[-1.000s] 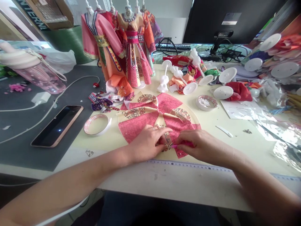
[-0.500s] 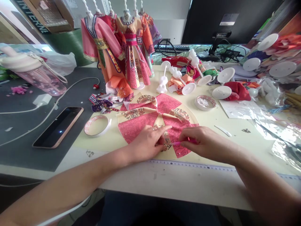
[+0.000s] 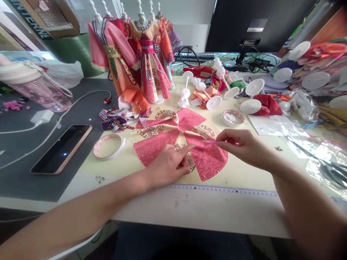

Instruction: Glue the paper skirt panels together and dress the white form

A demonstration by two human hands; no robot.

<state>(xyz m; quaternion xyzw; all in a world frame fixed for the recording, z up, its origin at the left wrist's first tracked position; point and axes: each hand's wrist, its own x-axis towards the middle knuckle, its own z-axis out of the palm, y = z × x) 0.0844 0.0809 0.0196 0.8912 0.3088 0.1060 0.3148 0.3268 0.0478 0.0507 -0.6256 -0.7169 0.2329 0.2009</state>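
A round skirt piece of pink and cream patterned fabric (image 3: 157, 146) lies spread on the pale tabletop. My left hand (image 3: 173, 160) rests on its lower middle, fingers apart, the index finger stretched across the cloth and the thumb low on a cream panel. Over the skirt's right side, my right hand (image 3: 235, 144) pinches a thin pink tool (image 3: 211, 142), its tip pointing left at the fabric. Small pearl-like dots show near the skirt's lower right edge. A ruler strip (image 3: 217, 188) runs along the table just below the cloth.
Dressed doll forms (image 3: 148, 68) stand behind the skirt. A tape roll (image 3: 108, 146) and a phone (image 3: 62, 148) lie left; another tape roll (image 3: 232, 118) holding small white bits sits right. White stands (image 3: 251, 106), scissors (image 3: 336, 173) and a monitor (image 3: 255, 25) are farther right and back.
My right hand has moved up and slightly right with the pink tool, uncovering the skirt's lower right panel. My left hand stays on the cloth. The whole view has shifted a little.
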